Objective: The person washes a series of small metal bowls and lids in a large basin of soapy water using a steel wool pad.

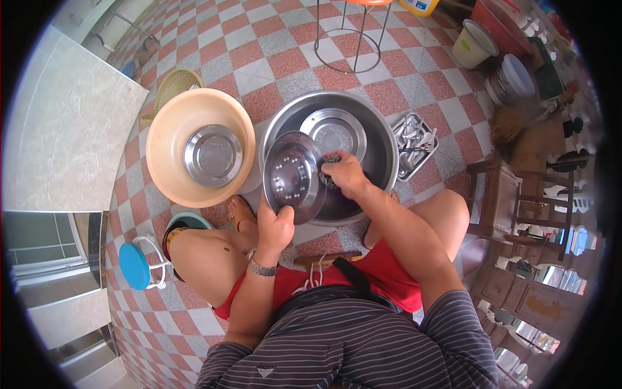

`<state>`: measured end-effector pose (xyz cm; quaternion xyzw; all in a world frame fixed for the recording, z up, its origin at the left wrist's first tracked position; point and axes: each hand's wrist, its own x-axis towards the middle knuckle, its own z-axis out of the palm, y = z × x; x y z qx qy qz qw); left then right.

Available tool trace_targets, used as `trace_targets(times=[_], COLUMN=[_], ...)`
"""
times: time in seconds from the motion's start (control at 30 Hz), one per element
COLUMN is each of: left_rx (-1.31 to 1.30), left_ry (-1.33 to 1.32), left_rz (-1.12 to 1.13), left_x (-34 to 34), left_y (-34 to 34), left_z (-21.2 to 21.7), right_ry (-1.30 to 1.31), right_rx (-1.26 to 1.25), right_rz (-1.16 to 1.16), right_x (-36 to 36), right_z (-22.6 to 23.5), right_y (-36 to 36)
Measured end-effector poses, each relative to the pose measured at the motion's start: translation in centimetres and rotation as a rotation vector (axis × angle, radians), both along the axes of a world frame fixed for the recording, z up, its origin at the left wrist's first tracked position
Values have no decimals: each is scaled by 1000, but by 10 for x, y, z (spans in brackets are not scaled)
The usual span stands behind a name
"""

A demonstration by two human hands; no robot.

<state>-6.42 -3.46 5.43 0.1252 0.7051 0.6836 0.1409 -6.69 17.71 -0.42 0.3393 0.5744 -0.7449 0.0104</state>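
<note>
My left hand (276, 223) grips the rim of a round steel plate (289, 185), tilted up over the near left part of a big metal basin (389, 188). In my right hand (348, 174) is a dark steel wool scrubber (330, 170), pinched by the fingers at the plate's right edge. Another steel plate (334, 134) lies inside the metal basin, toward its far side. To the left, a peach plastic basin (167, 175) contains a further steel plate (213, 156). What lies under the held plate is hidden.
Right of the metal basin, a small metal tray (400, 174) holds several spoons. A yellowish strainer basket (173, 83) sits behind the peach basin. A wire-legged stool (353, 45) stands ahead, a blue-topped stool (135, 266) at left, wooden chairs (499, 201) at right.
</note>
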Motion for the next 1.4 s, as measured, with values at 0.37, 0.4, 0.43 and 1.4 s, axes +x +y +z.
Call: trace_targets(times=[0.37,0.4,0.43,1.4], left_rx=[340,342,331,219], left_ry=[-534,-531,-488,-730], left_rz=[142,144,163,366], left_x=[10,9,7,7], left_y=[8,8,9,17], left_z=[-16,-20,-23,-21], right_ry=[212,216,224,351], right_rx=[520,521,469,1020], right_rz=[-131,-129,-162,-10], right_x=[-22,-22,-21,9], right_z=[13,14,15,98], right_y=[18,19,21,4])
